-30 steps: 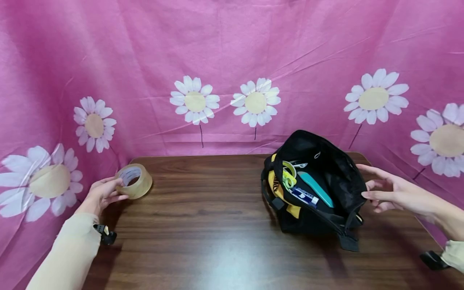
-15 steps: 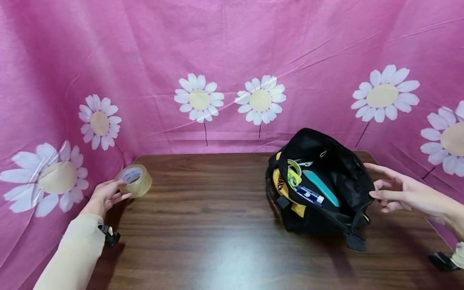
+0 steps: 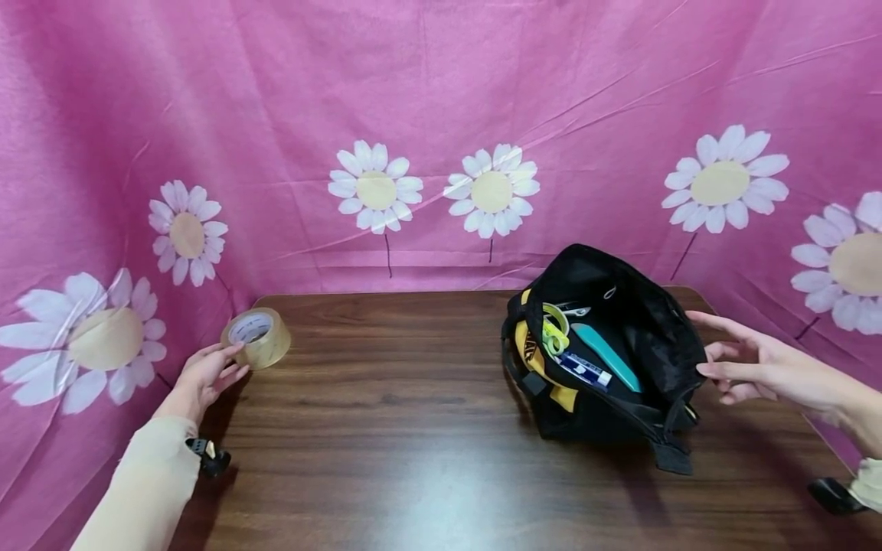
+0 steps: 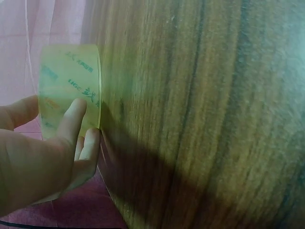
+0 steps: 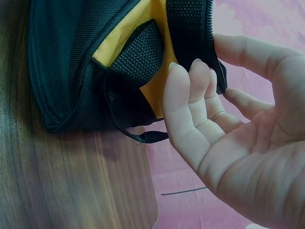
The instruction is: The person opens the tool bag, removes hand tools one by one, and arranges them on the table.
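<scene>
A roll of clear packing tape (image 3: 277,343) lies at the table's far left corner with its hole facing up. My left hand (image 3: 207,375) pinches its near left side. In the left wrist view, one finger (image 4: 21,110) reaches its upper rim and another lies across the printed outer wall. A black and yellow bag (image 3: 586,421) stands on the right with its mouth wide. My right hand (image 3: 772,366) pinches the bag's right rim. Inside the bag are a teal-handled item (image 3: 606,356), a blue and white tube (image 3: 584,370) and a yellow-green item (image 3: 553,337).
Both hands are over a brown wooden table (image 3: 386,413). A pink cloth (image 3: 427,76) with white flowers hangs behind and at both sides. A black strap (image 5: 155,137) trails from the bag near the table edge.
My left fingers have come further over the tape roll, which has shifted slightly left and back. My right hand keeps its hold on the bag rim. The whole head view has shifted a little.
</scene>
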Available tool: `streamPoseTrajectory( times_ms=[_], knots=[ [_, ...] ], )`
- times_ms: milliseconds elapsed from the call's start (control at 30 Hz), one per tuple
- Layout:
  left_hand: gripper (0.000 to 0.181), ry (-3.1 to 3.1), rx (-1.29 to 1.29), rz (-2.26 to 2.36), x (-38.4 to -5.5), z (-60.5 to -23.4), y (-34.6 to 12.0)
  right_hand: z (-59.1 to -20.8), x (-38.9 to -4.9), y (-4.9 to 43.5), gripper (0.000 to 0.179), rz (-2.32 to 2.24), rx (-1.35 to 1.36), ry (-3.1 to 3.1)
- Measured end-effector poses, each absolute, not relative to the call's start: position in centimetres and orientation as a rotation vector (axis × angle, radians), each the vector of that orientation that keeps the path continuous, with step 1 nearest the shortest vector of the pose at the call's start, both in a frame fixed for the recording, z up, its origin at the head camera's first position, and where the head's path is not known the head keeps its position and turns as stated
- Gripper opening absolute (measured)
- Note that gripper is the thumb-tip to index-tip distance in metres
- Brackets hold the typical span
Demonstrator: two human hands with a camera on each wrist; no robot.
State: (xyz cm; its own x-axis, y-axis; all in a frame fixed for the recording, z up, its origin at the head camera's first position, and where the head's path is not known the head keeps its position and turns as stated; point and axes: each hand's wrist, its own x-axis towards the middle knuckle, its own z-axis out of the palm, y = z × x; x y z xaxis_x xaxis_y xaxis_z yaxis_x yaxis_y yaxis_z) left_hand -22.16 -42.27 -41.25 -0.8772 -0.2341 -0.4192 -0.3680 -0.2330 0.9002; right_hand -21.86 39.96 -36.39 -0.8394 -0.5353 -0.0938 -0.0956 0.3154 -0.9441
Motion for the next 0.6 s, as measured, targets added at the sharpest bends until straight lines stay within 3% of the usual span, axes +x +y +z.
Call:
streamPoseTrajectory(
  times_ms=[200, 267, 433, 600],
  knots=[
    [0.083, 1.846, -0.754, 2.239, -21.78, -40.97, -42.13, -36.54, -21.92, 39.9, 0.077, -1.538, -0.571, 2.205],
    [0.073, 1.806, -0.75, 2.253, -21.68, -40.9, -42.19, -36.54, -21.89, 39.94, 0.077, -1.548, -0.571, 2.199],
    [0.023, 1.819, -0.711, 2.246, -21.47, -40.92, -42.3, -36.56, -21.87, 40.02, 0.077, -1.555, -0.583, 2.189],
    [0.017, 1.92, -0.694, 2.185, -21.57, -40.79, -41.87, -36.58, -21.92, 40.02, 0.077, -1.55, -0.579, 2.183]
  ],
)
